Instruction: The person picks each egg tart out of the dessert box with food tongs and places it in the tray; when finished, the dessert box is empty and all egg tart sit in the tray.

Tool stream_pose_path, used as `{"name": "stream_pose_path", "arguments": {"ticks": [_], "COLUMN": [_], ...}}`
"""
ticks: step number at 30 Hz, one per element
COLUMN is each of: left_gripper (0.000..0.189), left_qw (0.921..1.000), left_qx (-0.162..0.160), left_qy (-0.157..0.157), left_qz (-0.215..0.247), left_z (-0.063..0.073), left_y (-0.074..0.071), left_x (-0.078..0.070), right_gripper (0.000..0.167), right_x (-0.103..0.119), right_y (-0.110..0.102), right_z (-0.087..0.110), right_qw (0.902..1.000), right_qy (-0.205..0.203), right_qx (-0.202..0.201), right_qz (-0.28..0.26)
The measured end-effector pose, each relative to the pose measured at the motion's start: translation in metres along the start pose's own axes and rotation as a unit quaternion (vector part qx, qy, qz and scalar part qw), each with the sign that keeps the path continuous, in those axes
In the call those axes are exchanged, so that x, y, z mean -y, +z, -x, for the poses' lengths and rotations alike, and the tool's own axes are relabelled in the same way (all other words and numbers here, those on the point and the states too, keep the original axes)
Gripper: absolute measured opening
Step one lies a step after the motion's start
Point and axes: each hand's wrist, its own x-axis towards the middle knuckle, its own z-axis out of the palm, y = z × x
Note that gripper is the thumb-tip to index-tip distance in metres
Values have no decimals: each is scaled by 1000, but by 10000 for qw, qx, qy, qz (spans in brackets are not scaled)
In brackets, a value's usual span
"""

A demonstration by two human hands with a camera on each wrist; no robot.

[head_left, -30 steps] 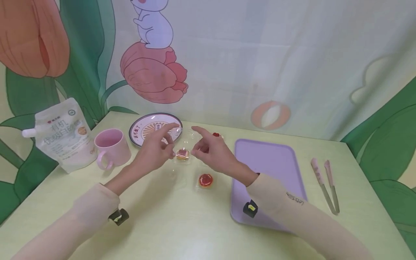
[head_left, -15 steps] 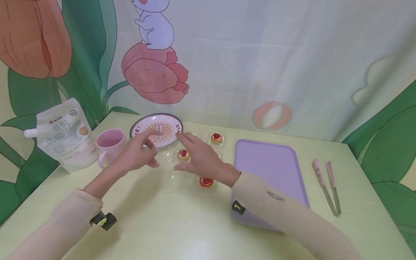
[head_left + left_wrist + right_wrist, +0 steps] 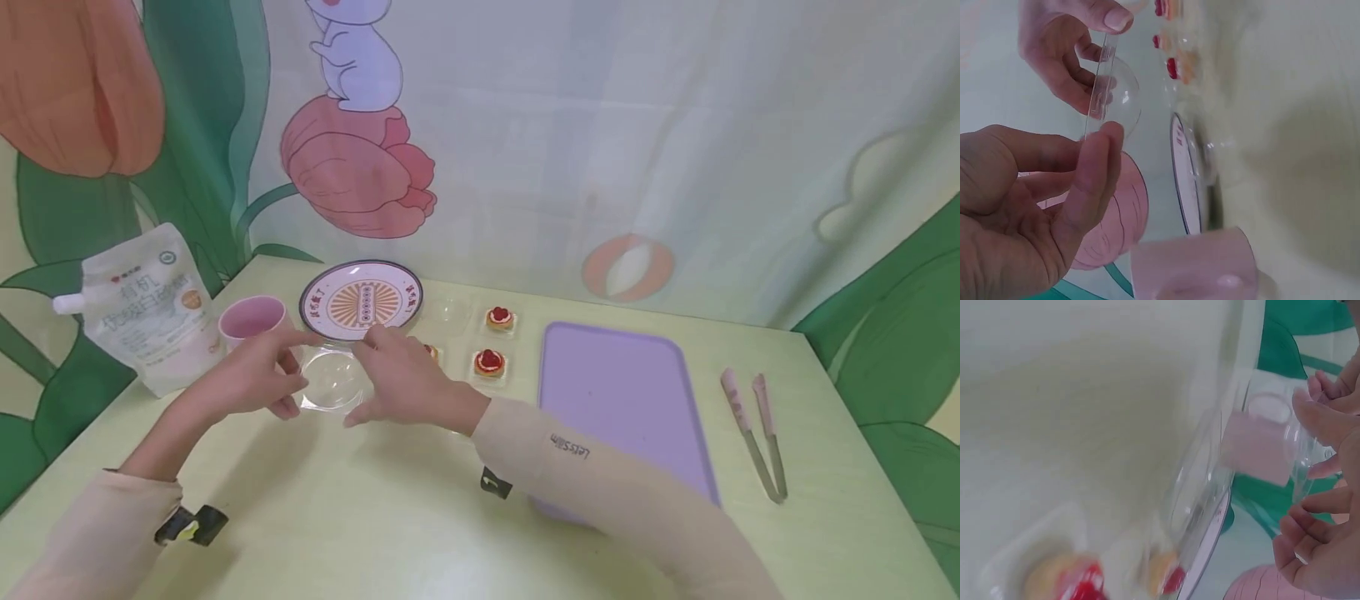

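Note:
A clear plastic domed lid (image 3: 333, 382) with a square rim is held up over the table between both hands. My left hand (image 3: 251, 375) pinches its left side between thumb and fingers, as the left wrist view shows. My right hand (image 3: 405, 375) spans its right side, fingers at the far corner and thumb near the front one. Small fruit tarts sit behind the right hand: one red-topped tart (image 3: 499, 318) in a clear tray, another tart (image 3: 489, 362) nearer, and a third tart (image 3: 431, 352) partly hidden by the right hand.
A patterned plate (image 3: 330, 287) lies behind the hands, with clear plastic packaging (image 3: 447, 312) beside it. At left stand a pink mug (image 3: 243, 317) and a white spouted pouch (image 3: 150, 308). A purple tray (image 3: 615, 375) and tongs (image 3: 757, 433) lie at right.
Both hands have moved left and nearer, away from the tarts and plate. The clear lid now shows between them, and the front tart is hidden behind the right arm.

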Motion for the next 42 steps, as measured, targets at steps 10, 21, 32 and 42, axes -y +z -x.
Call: {"name": "stream_pose_path", "arguments": {"ticks": [10,21,32,42], "left_gripper": [56,53,54,54], "left_qw": [9990,9963,9963,9969], "left_qx": [421,646,614,524], "left_qy": [-96,-284,-465,-519], "left_qz": [67,497,379,284], "left_z": [6,5,0,-3], "left_y": [-3,6,17,21], "left_x": [27,55,61,63], "right_gripper": [73,70,71,70], "right_x": [21,28,27,24], "right_y": [19,31,38,40], "right_z": [-10,-12,-11,-11], "right_qw": [9991,9972,9967,9984], "right_qy": [-11,-208,-299,-181], "right_qx": [383,540,574,506], "right_qz": [206,464,485,199]}}
